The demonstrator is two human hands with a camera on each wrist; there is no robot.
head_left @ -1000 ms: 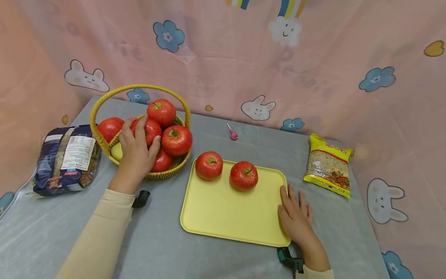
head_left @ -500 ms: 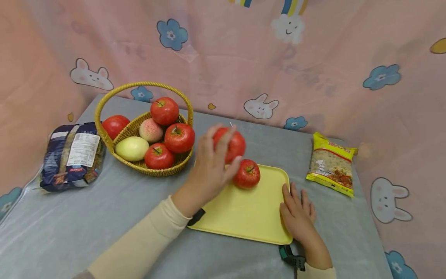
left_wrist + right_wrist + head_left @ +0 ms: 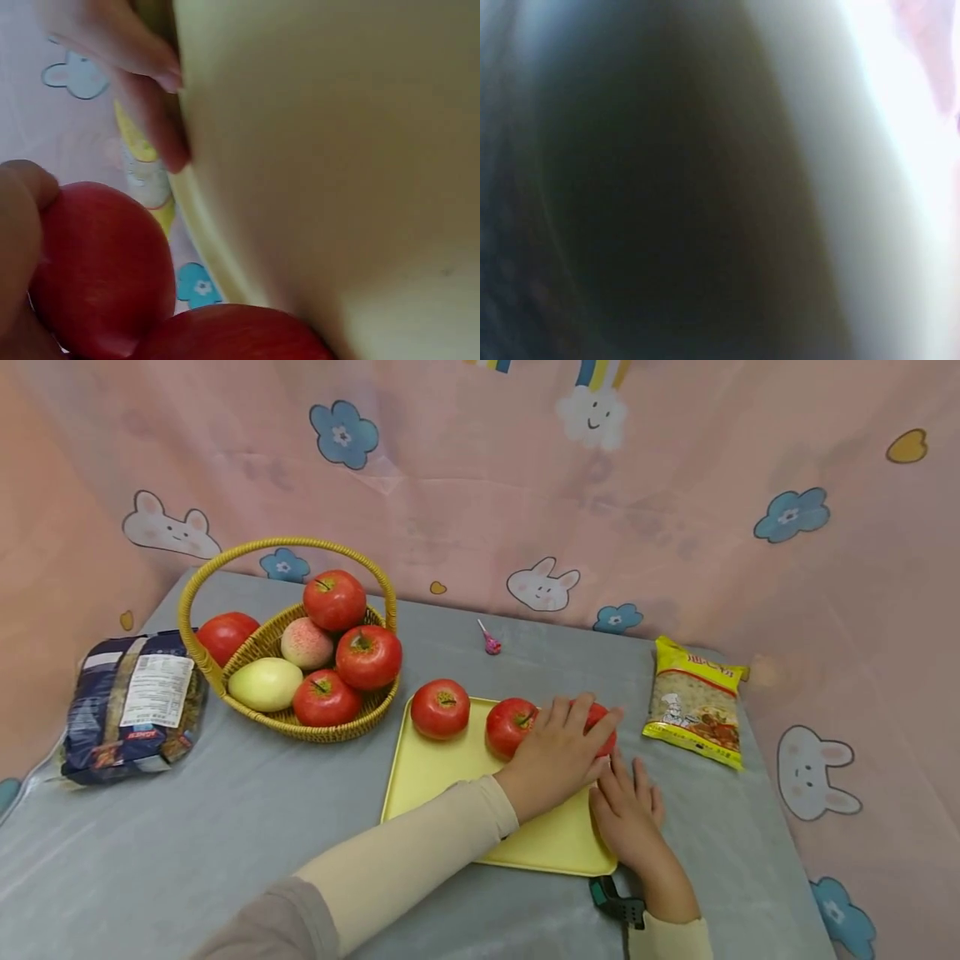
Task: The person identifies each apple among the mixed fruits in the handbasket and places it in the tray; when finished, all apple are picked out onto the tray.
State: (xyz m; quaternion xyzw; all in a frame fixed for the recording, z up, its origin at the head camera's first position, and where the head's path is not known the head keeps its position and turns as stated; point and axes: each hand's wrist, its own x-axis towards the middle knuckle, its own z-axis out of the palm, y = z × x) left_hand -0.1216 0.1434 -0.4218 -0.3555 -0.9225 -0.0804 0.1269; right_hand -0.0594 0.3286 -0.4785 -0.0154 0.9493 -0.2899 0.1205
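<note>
My left hand (image 3: 555,753) grips a red apple (image 3: 600,720) over the far right corner of the yellow tray (image 3: 431,777). In the left wrist view the fingers curl round that apple (image 3: 105,270), and another apple (image 3: 232,334) lies beside it. Two more red apples stand along the tray's far side, one at the left corner (image 3: 440,708) and one in the middle (image 3: 510,727). My right hand (image 3: 628,818) rests on the tray's right edge with its fingers extended. The right wrist view is too dark and blurred to read.
At the left, a wicker basket (image 3: 322,734) with a tall handle holds red apples, a peach (image 3: 306,643) and a pale yellow-green fruit (image 3: 266,684). Beside it is a dark blue bag (image 3: 135,706). A lollipop (image 3: 491,642) lies behind the tray, a yellow packet (image 3: 696,703) at the right.
My left hand has taken a red apple out of the basket and carried it right, across the tray to its far right corner. My right hand has stayed on the tray's edge.
</note>
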